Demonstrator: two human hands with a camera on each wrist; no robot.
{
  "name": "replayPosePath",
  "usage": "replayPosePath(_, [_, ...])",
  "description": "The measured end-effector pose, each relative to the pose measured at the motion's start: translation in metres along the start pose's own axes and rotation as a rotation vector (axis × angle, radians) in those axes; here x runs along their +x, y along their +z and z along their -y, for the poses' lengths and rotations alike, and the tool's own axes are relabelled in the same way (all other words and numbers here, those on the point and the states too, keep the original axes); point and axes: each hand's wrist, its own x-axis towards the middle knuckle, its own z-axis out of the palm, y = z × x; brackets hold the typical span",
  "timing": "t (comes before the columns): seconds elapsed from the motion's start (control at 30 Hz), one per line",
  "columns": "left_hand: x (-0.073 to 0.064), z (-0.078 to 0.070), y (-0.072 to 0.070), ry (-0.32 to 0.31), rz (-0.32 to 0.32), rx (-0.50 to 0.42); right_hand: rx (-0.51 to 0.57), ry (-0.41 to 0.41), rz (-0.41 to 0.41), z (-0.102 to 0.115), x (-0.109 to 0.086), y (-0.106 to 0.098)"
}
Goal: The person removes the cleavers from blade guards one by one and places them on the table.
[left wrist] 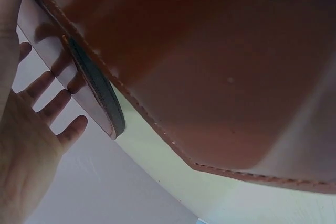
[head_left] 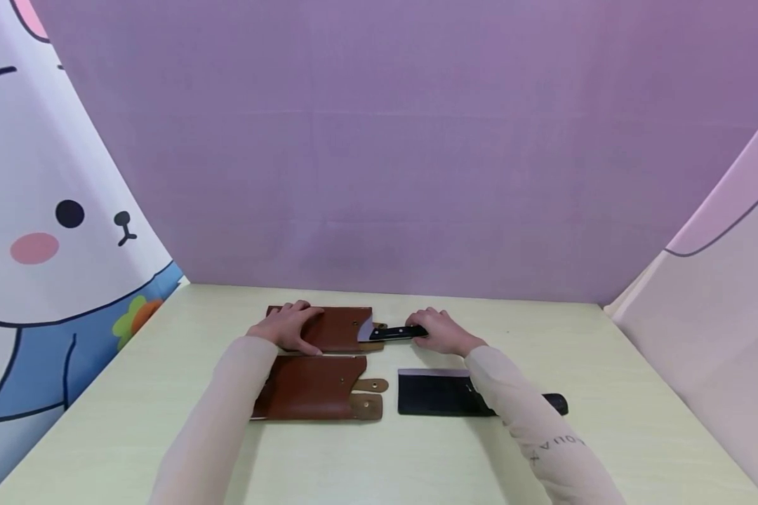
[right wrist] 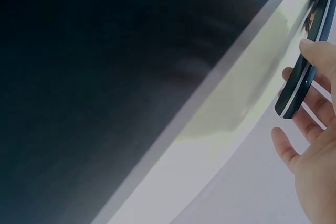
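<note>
Near the back of the table lies a brown leather knife sheath (head_left: 337, 324). My left hand (head_left: 286, 327) rests across its left end, fingers at the far edge and thumb at the near edge. The left wrist view shows those fingers fairly straight, tips at the shiny leather. My right hand (head_left: 442, 331) pinches the end of a black riveted knife handle (head_left: 394, 333) between thumb and fingers. A short stretch of the knife's silver blade (head_left: 366, 330) shows at the sheath's right opening; the leather hides the rest.
A second brown sheath (head_left: 316, 386) with snap straps lies nearer me, close below the first. To its right is a black-bladed cleaver (head_left: 432, 394) with a pale edge, partly under my right sleeve (head_left: 512, 400). A purple cloth (head_left: 385, 175) hangs behind the table.
</note>
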Motion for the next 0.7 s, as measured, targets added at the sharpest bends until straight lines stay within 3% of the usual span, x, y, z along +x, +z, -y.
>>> replayPosePath(0.33, [0.0022, -0.0007, -0.0024, -0.016, 0.031, 0.006, 0.01, 0.021, 0.028, 0.0022, 0.0024, -0.0014])
replayPosePath(0.7, [0.0038, -0.0013, -0.0032, 0.004, 0.041, 0.01, 0.022, -0.023, 0.023, 0.0056, 0.0009, -0.0002])
